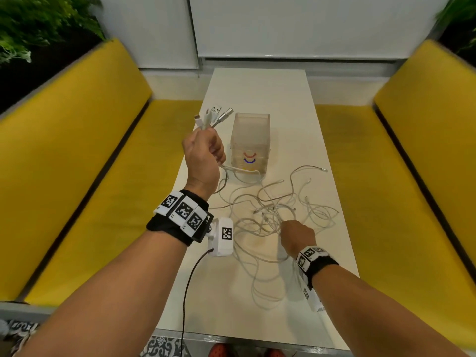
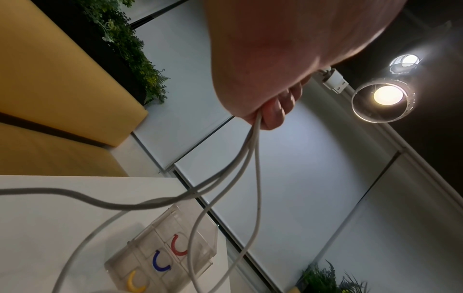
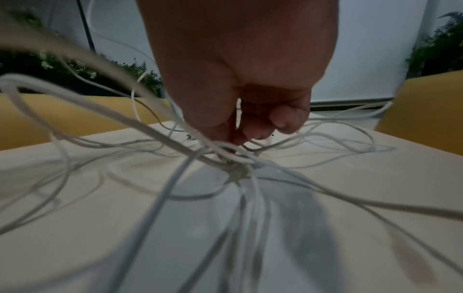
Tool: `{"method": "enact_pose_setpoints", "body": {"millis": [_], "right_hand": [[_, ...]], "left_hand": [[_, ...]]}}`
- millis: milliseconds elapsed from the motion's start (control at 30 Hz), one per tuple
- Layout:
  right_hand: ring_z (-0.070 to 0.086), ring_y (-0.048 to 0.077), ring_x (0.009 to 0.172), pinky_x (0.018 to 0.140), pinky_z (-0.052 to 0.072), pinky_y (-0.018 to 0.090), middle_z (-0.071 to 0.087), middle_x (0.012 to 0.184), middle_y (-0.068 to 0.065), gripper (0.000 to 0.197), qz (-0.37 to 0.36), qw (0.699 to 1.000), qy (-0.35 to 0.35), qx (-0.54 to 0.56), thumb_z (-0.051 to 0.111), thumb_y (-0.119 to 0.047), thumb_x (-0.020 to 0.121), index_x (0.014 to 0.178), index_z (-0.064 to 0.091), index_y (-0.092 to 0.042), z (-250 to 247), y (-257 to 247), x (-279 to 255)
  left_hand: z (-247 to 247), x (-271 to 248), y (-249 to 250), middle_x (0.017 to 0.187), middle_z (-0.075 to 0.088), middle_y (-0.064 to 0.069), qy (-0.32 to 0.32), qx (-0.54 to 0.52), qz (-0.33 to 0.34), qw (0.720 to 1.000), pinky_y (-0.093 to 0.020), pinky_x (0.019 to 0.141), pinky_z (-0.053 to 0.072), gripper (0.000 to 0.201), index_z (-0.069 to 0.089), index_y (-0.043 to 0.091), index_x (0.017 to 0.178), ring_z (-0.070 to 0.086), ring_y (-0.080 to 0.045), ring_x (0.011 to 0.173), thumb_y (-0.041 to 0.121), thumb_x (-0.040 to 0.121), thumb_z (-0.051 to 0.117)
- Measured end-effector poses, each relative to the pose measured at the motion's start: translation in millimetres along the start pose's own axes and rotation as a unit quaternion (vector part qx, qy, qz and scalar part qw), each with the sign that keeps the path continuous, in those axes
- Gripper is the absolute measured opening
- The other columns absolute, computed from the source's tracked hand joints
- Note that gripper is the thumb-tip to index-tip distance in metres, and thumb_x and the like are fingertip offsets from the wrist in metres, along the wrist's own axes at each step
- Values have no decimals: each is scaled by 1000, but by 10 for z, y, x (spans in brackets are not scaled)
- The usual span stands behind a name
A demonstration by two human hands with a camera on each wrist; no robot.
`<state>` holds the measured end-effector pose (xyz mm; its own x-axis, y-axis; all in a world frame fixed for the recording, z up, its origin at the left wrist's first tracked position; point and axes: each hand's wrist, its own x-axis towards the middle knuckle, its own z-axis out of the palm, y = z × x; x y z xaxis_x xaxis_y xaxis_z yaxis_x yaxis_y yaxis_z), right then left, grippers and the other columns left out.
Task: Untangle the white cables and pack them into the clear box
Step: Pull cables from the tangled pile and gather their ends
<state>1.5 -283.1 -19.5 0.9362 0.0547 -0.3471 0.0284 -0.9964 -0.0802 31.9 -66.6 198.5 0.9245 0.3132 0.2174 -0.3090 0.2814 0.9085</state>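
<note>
My left hand (image 1: 203,148), raised at ten o'clock, grips gathered plug ends (image 1: 212,115) beside the clear box (image 1: 250,140), so my right hand (image 1: 297,234) can pinch apart the white cables (image 1: 273,210) tangled on the surface (image 1: 257,83) at five o'clock.

A long white table (image 1: 260,91) runs away from the viewer between two yellow benches (image 1: 77,155), one on each side. On it, a little left of the middle, stands a clear box (image 1: 251,140), upright, with red and blue arcs on its near wall. Just in front of the box and to its right lies a loose tangle of white cables (image 1: 273,212), spread over the near half of the top; one strand curls against the foot of the box, and several free plug ends point toward the far right. The far end of the table is bare.
</note>
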Motion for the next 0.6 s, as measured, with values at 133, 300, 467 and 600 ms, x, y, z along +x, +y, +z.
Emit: {"method": "enact_pose_setpoints", "body": {"millis": [133,300,467,600], "right_hand": [[62,26,91,73,48,31,58,95,7,16,-39,992,-74,97,58,-26,85,90,64,-11,-228,-26,6],[55,16,62,56,45,25,62,70,2,7,-77,945,-169,268,62,-17,80,74,63,-15,-785,-22,-94],[41,3,39,41,34,16,50,44,-12,25,-105,934,-118,322,62,-28,96,76,69,-14,-1232,-23,-296],[45,14,45,54,43,27,57,58,1,30,-107,954,-151,236,62,-28,96,75,71,-8,-1439,96,-409]], "left_hand": [[1,15,-27,51,24,1,-1,1,-2,1000,-26,47,19,26,30,17,57,18,-17,48,15,81,42],[63,20,-78,53,22,-3,-1,7,-26,1000,-29,48,14,27,30,17,58,16,-16,50,18,80,45],[67,-26,-157,54,25,1,-14,14,-60,998,-29,48,14,27,31,18,60,18,-15,49,15,83,45],[24,-59,-175,55,23,2,-6,22,-74,997,-32,49,12,27,29,19,61,14,-16,52,13,84,43]]}}
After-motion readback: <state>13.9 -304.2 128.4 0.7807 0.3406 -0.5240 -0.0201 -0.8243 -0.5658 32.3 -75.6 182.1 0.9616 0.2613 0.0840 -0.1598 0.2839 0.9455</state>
